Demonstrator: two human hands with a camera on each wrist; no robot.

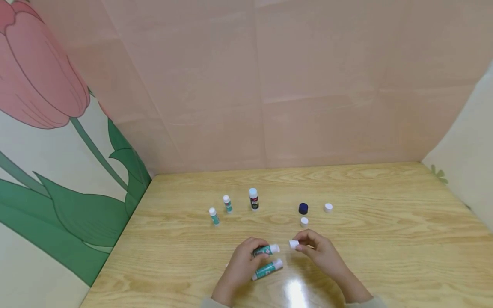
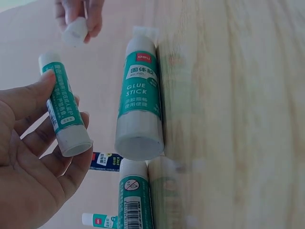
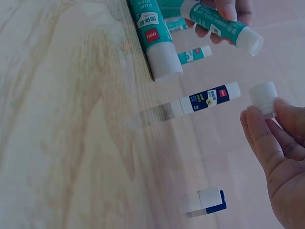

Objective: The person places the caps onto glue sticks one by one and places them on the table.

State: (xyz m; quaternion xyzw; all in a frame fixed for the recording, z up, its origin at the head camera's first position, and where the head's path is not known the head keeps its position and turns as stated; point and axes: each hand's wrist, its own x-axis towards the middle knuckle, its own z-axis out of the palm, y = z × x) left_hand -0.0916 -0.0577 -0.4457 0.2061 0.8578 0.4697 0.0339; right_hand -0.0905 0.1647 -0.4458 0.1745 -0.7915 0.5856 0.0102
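My left hand point(image 1: 242, 262) grips a teal-and-white glue stick point(image 1: 264, 251) between thumb and fingers, its white end toward the right. In the right wrist view that glue stick point(image 3: 217, 24) shows a pale, rimmed end. Facing it across a small gap, my right hand point(image 1: 319, 253) pinches a white cap point(image 1: 294, 244) by thumb and fingertips. Another teal glue stick point(image 1: 267, 269) lies on the table just below the held one. A further teal glue stick point(image 2: 136, 202) appears low in the left wrist view, mostly hidden by the left hand in the head view.
Two small teal glue sticks point(image 1: 214, 216) point(image 1: 227, 204) and a navy one point(image 1: 253, 199) stand farther back. Right of them sit a dark blue cap point(image 1: 303, 208) and two white caps point(image 1: 304, 222) point(image 1: 328, 207). Behind the wooden table point(image 1: 385, 239) hangs a pink cloth point(image 1: 262, 85).
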